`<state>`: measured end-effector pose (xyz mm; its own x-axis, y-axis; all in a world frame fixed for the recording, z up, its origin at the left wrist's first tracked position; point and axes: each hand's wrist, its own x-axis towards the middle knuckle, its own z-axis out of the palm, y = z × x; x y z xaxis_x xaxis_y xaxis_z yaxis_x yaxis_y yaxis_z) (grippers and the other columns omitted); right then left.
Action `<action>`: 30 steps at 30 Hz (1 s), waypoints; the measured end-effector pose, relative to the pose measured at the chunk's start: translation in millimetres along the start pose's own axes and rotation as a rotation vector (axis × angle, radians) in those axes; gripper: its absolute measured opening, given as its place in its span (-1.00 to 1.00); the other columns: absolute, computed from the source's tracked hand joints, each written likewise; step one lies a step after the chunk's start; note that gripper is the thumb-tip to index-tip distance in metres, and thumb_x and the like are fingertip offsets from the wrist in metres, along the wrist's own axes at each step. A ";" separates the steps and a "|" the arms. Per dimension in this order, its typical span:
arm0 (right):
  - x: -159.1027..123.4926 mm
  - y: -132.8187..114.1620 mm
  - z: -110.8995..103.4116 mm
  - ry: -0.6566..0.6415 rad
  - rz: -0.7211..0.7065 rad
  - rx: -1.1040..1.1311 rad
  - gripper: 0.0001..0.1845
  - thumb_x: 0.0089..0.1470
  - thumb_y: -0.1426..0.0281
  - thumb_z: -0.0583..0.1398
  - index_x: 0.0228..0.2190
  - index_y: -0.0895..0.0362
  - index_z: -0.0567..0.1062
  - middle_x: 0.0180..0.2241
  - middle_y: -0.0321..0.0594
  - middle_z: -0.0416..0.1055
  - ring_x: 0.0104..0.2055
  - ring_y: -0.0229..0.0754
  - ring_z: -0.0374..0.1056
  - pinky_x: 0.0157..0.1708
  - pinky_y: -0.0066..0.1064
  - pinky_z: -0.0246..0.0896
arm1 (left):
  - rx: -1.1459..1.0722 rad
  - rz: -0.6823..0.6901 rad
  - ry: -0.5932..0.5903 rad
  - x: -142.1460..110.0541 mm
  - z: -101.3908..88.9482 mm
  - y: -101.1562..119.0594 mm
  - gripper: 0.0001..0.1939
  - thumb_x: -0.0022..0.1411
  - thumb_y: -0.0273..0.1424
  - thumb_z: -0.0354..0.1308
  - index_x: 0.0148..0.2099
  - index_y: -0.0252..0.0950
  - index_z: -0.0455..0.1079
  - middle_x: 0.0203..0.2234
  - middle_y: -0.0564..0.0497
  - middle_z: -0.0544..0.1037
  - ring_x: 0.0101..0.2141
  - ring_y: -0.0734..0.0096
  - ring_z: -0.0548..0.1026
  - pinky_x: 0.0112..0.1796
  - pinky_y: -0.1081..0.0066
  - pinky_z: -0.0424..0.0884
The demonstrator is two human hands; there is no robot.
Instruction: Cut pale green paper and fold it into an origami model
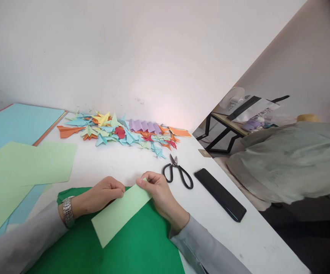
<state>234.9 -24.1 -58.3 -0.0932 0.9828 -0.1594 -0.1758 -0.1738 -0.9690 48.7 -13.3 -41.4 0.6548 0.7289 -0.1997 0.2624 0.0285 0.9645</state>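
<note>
My left hand (102,196) and my right hand (156,190) both pinch the far end of a folded light green paper strip (119,217). The strip lies slanted over a dark green sheet (136,247) on the white table (210,217). My fingertips press together along the strip's upper fold edge, left hand on its left corner, right hand on its right corner. A metal watch (68,211) sits on my left wrist.
Black scissors (178,173) and a black phone (220,194) lie right of my hands. A heap of several coloured origami pieces (122,133) lines the wall. Light green sheets (19,179) and a blue paper stack (16,125) lie at left. Grey-green cloth (290,163) is beyond the table's right edge.
</note>
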 end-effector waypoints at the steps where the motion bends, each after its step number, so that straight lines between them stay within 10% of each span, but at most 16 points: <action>1: 2.2 -1.1 -2.8 0.032 -0.009 0.032 -0.66 -0.34 0.26 0.41 -0.69 0.17 0.38 -0.73 -0.44 0.21 -0.67 -0.41 0.03 -0.63 -0.51 -0.15 | -0.023 -0.011 0.006 0.3 -1.3 -1.3 -0.72 -0.01 -0.41 -0.05 -0.66 -0.26 -0.07 -0.73 0.20 -0.09 -0.67 0.61 -0.11 -0.64 0.46 -0.14; 8: 17.2 -13.1 -23.8 0.232 -0.056 0.180 -0.66 -0.43 0.33 0.43 -0.74 0.16 0.36 -0.76 -0.44 0.23 -0.71 -0.41 0.08 -0.67 -0.53 -0.09 | -0.240 -0.126 0.113 4.4 -12.2 -17.4 -0.76 -0.06 -0.32 0.03 -0.67 -0.28 0.15 -0.87 0.16 0.22 -0.83 0.61 0.13 -0.79 0.57 -0.06; 20: 17.6 -14.2 -24.7 0.327 -0.061 0.352 -0.61 -0.41 0.32 0.44 -0.69 0.16 0.32 -0.72 -0.48 0.23 -0.70 -0.44 0.08 -0.76 -0.60 -0.09 | -0.684 0.069 0.349 7.8 -15.3 -17.3 -0.79 -0.08 -0.38 0.08 -0.68 -0.35 0.27 -0.86 0.16 0.23 -0.82 0.70 0.09 -0.74 0.60 -0.02; 30: 4.1 -8.4 0.1 0.173 -0.042 0.603 -0.76 -0.19 0.36 0.39 -0.48 0.14 0.44 -0.47 -0.36 0.47 -0.46 -0.34 0.39 -0.50 -0.57 0.36 | -0.226 0.057 0.112 7.6 -3.1 -16.6 -0.71 0.10 -0.24 0.14 -0.41 -0.40 0.49 -0.50 -0.09 0.58 -0.59 0.45 0.48 -0.62 0.52 0.34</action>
<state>235.9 -18.6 -50.7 0.0766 0.9767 -0.2005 -0.7025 -0.0898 -0.7060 47.1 -6.1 -58.4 0.5778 0.8047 -0.1361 0.0540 0.1287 0.9902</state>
